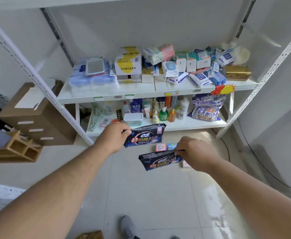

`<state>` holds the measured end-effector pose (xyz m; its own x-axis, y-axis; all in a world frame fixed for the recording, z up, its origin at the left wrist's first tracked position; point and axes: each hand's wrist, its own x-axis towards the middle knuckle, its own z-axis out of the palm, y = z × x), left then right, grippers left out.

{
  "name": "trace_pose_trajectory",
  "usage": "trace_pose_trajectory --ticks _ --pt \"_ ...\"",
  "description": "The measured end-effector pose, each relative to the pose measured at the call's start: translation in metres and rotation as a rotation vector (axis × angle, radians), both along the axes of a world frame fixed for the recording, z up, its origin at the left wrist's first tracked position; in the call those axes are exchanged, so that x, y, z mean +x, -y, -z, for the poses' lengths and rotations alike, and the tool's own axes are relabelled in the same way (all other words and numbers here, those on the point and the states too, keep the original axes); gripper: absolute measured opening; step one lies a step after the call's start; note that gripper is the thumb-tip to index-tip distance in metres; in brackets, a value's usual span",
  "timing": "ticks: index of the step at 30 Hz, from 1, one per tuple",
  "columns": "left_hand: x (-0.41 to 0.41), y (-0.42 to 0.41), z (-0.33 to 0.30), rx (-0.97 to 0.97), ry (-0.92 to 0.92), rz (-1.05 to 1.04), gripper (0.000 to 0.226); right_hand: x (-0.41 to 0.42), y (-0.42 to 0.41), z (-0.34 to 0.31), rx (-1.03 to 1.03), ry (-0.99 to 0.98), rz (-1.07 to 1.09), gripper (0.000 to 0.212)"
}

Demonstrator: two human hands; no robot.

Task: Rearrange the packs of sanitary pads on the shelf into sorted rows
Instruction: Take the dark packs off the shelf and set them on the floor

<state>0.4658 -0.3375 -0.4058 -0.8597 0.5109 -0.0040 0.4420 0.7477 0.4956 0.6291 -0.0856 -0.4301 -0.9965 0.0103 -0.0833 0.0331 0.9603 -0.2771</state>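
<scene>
Head view: two matching dark packs are pinched by their edges, one [143, 136] in the left hand [114, 136], one [160, 160] in the right hand [192, 152], below the shelf [106, 95], presumably for placing together.

You stood in a small shop stockroom: metal shelf [106, 98] w/ price tags, promo sticker [223, 89], detergent bag [205, 109], bottles [163, 114].

The dark blue pad pack [143, 135] pinched by the left hand [114, 135] reads "超熟睡350" in red and gold. A second dark blue pack [160, 161], pinched by the right hand [191, 152], shows "NEW" and the same "350". The purple bag [205, 109] on the lower shelf reads "洗衣".
</scene>
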Motion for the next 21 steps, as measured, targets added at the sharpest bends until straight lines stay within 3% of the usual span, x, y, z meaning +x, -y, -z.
trace_pose_trajectory --ticks 13,21 --pt "-0.121 0.065 0.098 -0.063 0.133 0.025 0.018 -0.081 0.077 0.085 -0.047 0.168 0.167 0.021" --pt "-0.178 0.044 0.151 -0.061 0.216 -0.013 0.021 -0.137 0.070 0.131 -0.006 0.237 0.196 0.016"
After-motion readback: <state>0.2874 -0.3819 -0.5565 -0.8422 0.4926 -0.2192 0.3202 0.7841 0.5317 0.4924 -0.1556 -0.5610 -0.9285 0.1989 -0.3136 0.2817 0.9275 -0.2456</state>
